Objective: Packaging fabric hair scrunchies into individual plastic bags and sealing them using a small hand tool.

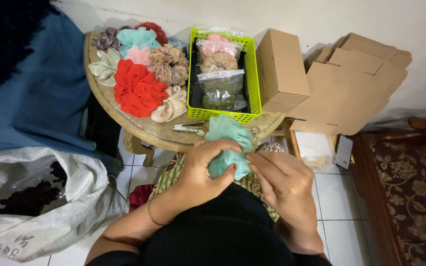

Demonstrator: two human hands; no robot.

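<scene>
Two hands on one mint-green scrunchie (229,145), held just over my lap at the near edge of the round worktop (149,129).

My left hand (200,172) has its grip closed around the lower half of the fabric, thumb over the top fold; my right hand (284,180) pinches the right edge between fingertips, so both are clamped on the same piece. To do this well I'd judge the left should stay the anchor while the right works the gathers round in small bites, keeping the folds even rather than bunched to one side. I'd keep it low and clear of the snips (188,128) lying just beyond it on the worktop, and away from the green basket (255,79) of bagged scrunchies. The loose pile, red scrunchie (138,88) among it, sits well apart to the left.
</scene>
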